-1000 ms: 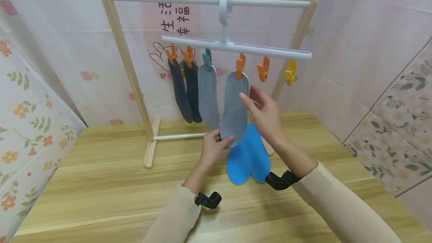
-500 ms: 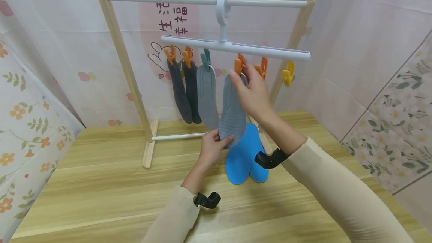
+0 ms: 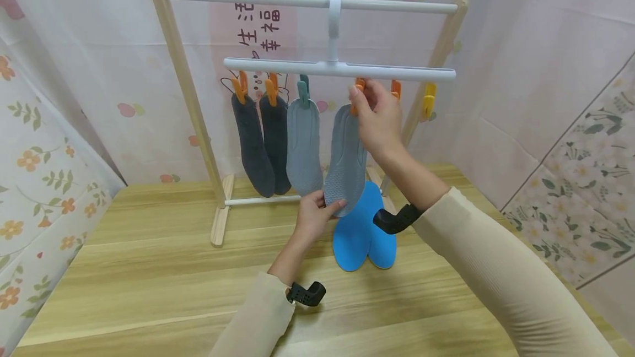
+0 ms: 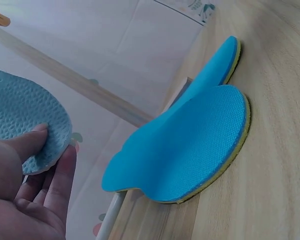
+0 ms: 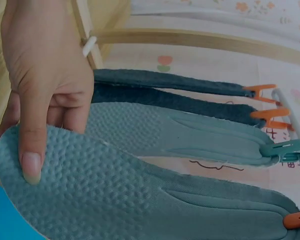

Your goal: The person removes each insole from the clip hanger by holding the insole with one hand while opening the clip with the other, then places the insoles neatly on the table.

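Observation:
A grey insole (image 3: 344, 180) with a dimpled forefoot hangs heel-up from an orange clip (image 3: 360, 83) on the white hanger (image 3: 278, 66). My left hand (image 3: 311, 219) pinches its lower end, thumb on the dimpled face (image 4: 27, 110) and fingers behind. At the top, my right hand (image 3: 383, 123) grips the orange clip between thumb and fingers, partly covering it. Beside it a second grey insole (image 3: 303, 142) hangs from a teal clip (image 3: 303, 92). The right wrist view shows my left hand (image 5: 47, 85) on the insole, but not my right.
Two dark insoles (image 3: 253, 147) hang from orange clips at the left. Another orange clip (image 3: 396, 88) and a yellow clip (image 3: 429, 101) hold nothing at the right. Two blue insoles (image 3: 353, 241) overlap on the wooden table (image 3: 173, 269) below. A wood-and-white rack (image 3: 186, 87) carries the hanger.
My right hand has moved up from the insole's side edge to the orange clip. The hanger has turned, and the dark insoles have swung left and lower in view. My left hand keeps its place.

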A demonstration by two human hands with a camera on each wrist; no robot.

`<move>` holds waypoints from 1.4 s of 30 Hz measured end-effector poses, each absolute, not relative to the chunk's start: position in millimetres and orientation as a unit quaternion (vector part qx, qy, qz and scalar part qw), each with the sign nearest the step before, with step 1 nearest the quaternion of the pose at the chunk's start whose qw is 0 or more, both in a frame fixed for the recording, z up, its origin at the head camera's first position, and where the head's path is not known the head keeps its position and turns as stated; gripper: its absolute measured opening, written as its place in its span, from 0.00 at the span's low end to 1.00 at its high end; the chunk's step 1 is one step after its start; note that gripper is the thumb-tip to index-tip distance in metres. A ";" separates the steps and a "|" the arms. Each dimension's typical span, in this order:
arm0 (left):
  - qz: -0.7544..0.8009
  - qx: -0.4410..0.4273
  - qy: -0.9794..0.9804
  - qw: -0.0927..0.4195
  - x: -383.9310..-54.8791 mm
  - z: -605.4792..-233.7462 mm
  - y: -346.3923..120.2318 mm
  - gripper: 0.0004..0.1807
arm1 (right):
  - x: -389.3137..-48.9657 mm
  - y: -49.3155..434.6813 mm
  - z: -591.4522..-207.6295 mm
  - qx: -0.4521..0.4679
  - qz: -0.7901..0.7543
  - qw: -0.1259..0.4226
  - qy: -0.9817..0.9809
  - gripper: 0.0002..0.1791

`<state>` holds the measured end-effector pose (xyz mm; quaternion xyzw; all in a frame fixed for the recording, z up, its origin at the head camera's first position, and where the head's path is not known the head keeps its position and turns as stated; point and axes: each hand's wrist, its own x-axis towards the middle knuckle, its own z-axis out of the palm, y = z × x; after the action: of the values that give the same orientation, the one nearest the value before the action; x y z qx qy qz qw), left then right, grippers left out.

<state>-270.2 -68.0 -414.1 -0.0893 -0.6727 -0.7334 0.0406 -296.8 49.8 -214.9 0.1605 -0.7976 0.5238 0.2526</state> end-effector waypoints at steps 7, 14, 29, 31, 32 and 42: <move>-0.738 -0.087 -0.668 0.031 -271.3 -413.4 -68.9 0.21 | -299.6 50.7 -210.1 0.133 0.558 0.228 -0.786 0.24; -0.729 -0.084 -0.678 0.038 -270.3 -411.0 -72.3 0.20 | -298.9 47.9 -205.4 0.105 0.576 0.212 -0.782 0.23; -0.721 -0.074 -0.688 0.043 -266.7 -409.4 -77.1 0.21 | -308.6 42.6 -198.8 0.064 0.664 0.198 -0.718 0.18; -0.720 -0.078 -0.688 0.051 -265.2 -410.0 -77.3 0.20 | -309.6 43.3 -197.6 0.062 0.670 0.193 -0.714 0.18; -0.719 -0.080 -0.688 0.056 -264.4 -410.4 -77.4 0.20 | -310.1 43.8 -197.3 0.061 0.673 0.192 -0.712 0.18; -0.702 -0.083 -0.704 0.075 -249.2 -418.1 -79.8 0.18 | -312.6 45.9 -200.3 0.081 0.680 0.193 -0.702 0.16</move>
<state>-249.2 -79.8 -418.1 -0.0827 -0.7036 -0.7017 0.0749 -312.6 45.9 -200.3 0.0808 -0.7023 0.6803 0.1934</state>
